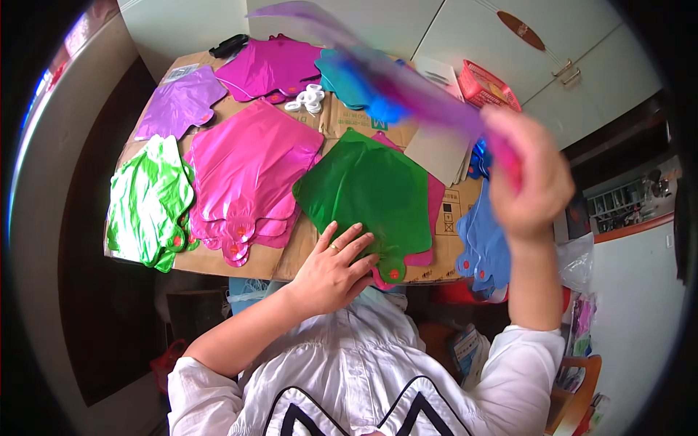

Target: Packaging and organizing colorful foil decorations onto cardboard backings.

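Observation:
Flat foil balloons lie in coloured piles on a cardboard sheet. My left hand (339, 263) rests with spread fingers on the lower left edge of a dark green foil balloon (371, 192). Magenta foil (437, 196) peeks out from beneath the green one. Up at the right, my right hand (529, 171) is closed round the end of a purple and magenta foil balloon (429, 98). That balloon sweeps through the air toward the upper left, smeared by motion; whether it is one sheet or more I cannot tell.
Around lie piles of pink (254, 163), light green (151, 200), lilac (180, 102), magenta (269, 67), teal (338, 78) and blue foil balloons (483, 236). White ribbon rolls (308, 100) sit mid-table. Behind are a red basket (486, 86) and cardboard pieces (438, 151), below white cabinets (618, 65).

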### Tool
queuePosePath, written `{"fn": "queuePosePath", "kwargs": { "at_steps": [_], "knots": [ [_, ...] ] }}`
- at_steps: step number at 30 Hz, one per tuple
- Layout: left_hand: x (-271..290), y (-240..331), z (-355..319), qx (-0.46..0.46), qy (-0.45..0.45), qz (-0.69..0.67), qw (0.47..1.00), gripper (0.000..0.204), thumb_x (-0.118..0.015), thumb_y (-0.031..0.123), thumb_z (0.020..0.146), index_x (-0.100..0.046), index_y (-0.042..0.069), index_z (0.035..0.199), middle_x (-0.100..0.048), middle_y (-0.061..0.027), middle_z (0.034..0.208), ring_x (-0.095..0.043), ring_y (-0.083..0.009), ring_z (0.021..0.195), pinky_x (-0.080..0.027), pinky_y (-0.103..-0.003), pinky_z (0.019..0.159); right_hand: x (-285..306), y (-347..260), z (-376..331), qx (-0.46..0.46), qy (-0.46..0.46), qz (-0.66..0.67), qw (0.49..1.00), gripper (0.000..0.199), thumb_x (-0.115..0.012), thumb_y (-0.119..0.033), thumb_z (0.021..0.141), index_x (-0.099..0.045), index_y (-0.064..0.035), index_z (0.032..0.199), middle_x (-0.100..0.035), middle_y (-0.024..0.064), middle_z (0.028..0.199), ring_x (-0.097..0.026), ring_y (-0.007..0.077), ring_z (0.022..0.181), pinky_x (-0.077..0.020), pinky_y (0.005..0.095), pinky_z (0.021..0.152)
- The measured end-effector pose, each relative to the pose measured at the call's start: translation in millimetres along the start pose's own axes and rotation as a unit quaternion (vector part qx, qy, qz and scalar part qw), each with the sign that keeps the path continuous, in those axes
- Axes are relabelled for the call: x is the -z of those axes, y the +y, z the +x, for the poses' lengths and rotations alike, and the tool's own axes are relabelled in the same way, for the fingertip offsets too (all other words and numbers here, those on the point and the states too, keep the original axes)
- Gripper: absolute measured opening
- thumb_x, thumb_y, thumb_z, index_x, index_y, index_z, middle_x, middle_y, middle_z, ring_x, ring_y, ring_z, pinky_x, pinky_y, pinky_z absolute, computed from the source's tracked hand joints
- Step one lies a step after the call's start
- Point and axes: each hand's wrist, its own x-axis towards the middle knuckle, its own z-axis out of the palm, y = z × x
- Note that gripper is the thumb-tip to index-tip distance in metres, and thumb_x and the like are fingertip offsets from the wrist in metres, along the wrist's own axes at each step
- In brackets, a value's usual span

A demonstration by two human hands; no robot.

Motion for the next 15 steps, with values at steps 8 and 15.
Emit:
{"fn": "queuePosePath", "kwargs": {
  "at_steps": [8,15],
  "knots": [
    [12,-11,8,-0.044,0.024,-0.103,0.993,0.035,-0.072,0.024,0.081,-0.065,0.006,0.111,-0.063,-0.0119,0.111,-0.055,-0.0341,0.115,-0.038,-0.05,0.103,-32,-66,-128,0.059,-0.178,0.1,0.977,0.018,-0.062,-0.009,0.085,-0.064,0.0002,0.099,-0.067,0.0126,0.097,-0.067,0.0248,0.086,-0.0551,0.0391,0.084],
    [22,-17,6,-0.055,0.041,-0.112,0.991,0.029,-0.075,0.016,0.077,-0.067,0.006,0.104,-0.065,-0.0118,0.108,-0.056,-0.0318,0.114,-0.038,-0.047,0.103,-30,-85,-152,0.009,-0.185,0.115,0.976,0.018,-0.064,-0.011,0.083,-0.064,0.0001,0.097,-0.065,0.0116,0.093,-0.065,0.0239,0.081,-0.0551,0.0392,0.081]
  ]
}}
